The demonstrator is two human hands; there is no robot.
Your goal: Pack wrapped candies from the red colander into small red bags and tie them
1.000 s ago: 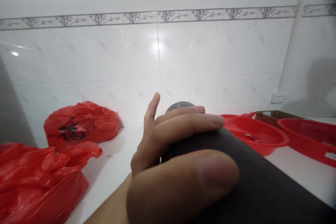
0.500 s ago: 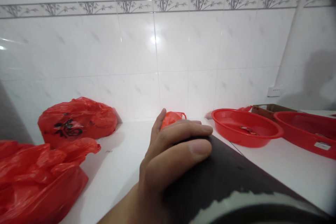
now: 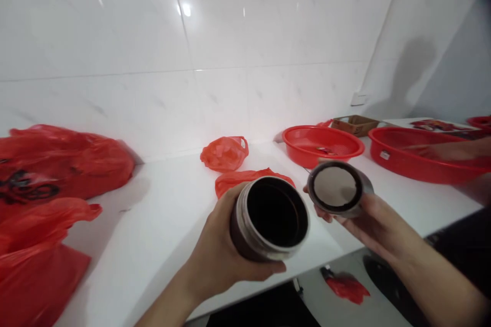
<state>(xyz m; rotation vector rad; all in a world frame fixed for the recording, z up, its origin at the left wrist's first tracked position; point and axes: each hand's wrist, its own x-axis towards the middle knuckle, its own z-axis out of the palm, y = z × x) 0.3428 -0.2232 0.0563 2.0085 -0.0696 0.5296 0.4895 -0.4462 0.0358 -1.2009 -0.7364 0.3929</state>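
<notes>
My left hand (image 3: 220,250) is wrapped around a dark thermos cup (image 3: 249,237), whose uncovered mouth tilts toward me. Its inside looks black, so I cannot tell what it contains. To the right, my right hand (image 3: 374,227) grips the cup's round lid (image 3: 335,186), with the pale underside and black seal ring facing me. Cup and lid are apart, both held above the white table (image 3: 164,214). Just behind the cup lies a flattened red plastic bag (image 3: 233,180).
Large red plastic bags (image 3: 69,163) lie at the left, and a small red bag (image 3: 224,153) sits by the tiled wall. At right stand a red basket (image 3: 322,145), another red basin (image 3: 414,161) and a cardboard box (image 3: 355,125). Another person's arm (image 3: 456,150) reaches into that basin.
The thermos cup has moved down and away from close before the camera, and its open mouth now shows. My right hand with the lid has come into view. The view has tilted down.
</notes>
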